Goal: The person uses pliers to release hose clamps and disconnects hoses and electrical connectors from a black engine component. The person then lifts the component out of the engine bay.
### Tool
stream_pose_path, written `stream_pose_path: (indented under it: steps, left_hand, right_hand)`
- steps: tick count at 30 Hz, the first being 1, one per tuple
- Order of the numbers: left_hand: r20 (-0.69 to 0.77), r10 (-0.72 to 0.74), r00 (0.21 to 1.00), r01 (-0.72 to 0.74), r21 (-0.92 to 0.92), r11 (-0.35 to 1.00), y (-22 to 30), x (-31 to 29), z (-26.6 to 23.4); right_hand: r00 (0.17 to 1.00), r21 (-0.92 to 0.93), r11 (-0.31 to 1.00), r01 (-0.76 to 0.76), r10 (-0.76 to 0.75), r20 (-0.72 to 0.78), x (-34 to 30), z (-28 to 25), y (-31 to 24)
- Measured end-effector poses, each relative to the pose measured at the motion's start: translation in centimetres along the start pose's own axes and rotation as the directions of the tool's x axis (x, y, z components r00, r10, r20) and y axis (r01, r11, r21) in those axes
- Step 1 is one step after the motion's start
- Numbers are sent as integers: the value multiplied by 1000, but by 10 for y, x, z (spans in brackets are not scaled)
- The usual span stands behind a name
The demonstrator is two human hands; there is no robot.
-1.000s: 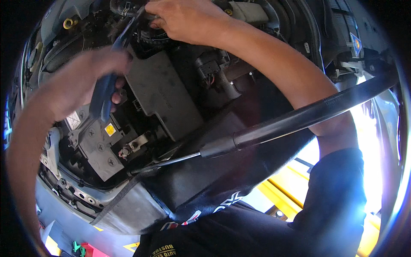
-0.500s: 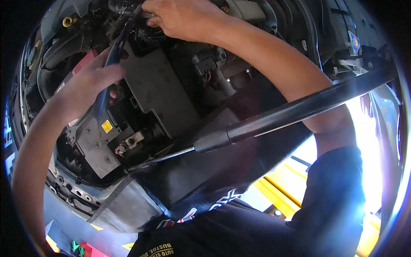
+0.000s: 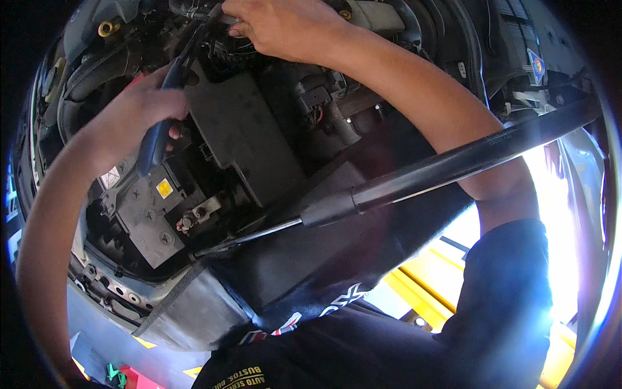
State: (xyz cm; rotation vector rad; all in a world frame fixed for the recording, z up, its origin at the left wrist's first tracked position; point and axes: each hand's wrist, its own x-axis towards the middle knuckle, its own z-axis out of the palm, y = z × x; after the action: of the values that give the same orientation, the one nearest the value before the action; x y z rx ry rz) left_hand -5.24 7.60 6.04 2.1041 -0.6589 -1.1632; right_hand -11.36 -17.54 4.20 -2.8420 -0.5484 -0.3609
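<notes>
While bent over an open engine bay (image 3: 363, 123), seen from the head view only. Left hand (image 3: 146, 107) wrapped tight around the blue handles of a pair of pliers (image 3: 159, 126), grip narrow and closed on them, thumb across the upper handle. Pliers running up and to the right from that hand, dark metal neck (image 3: 194, 42) reaching toward the far edge of the bay, where the jaws disappear among black hoses; cannot tell what the jaws bite on. Right hand (image 3: 285, 26) at the far edge of the bay, fingers curled down over a dark hose or fitting just beside the pliers' tip; grip closed, though exactly what sits inside it cannot be told. Right forearm crossing the bay diagonally toward the near right side.

Below the left hand, toward the near left corner of the bay, a battery (image 3: 152, 217) with a yellow sticker and a bare terminal clamp (image 3: 194, 217). Just to its right, touching its far side, a flat black plastic cover (image 3: 243, 139). Near the far left corner, a yellow cap (image 3: 105, 28). Across the near right side, a black gas strut (image 3: 447, 165) slanting upward to the right, its thin bright rod running down to the near left. Dark shirt (image 3: 389, 337) along the lower edge.
</notes>
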Motion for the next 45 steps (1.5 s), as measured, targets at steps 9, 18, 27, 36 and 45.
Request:
stream_pose_path:
  steps: [9,18,27,36,45]
  left_hand:
    - [141,5,990,20,-172,985,39,-2,-25]
    - [216,174,961,-109,-283,953,14,18,-51]
    - [-53,105,993,-96,145,985,7,1,4]
    - [257,-68,964,141,-278,950,68,3,-34]
    - [180,257,949,-195,-305,932,18,27,-56]
  right_hand:
    - [999,-93,995,35,-35,-2,4,4,0]
    - [998,-35,998,-53,53,-21,5,5,-2]
    - [999,-35,999,10,-12,-43,-3,2,0]
    - [999,-134,990,33,-34,-10,5,7,2]
    - [1000,-49,999,-16,15,-22,5,4,-3]
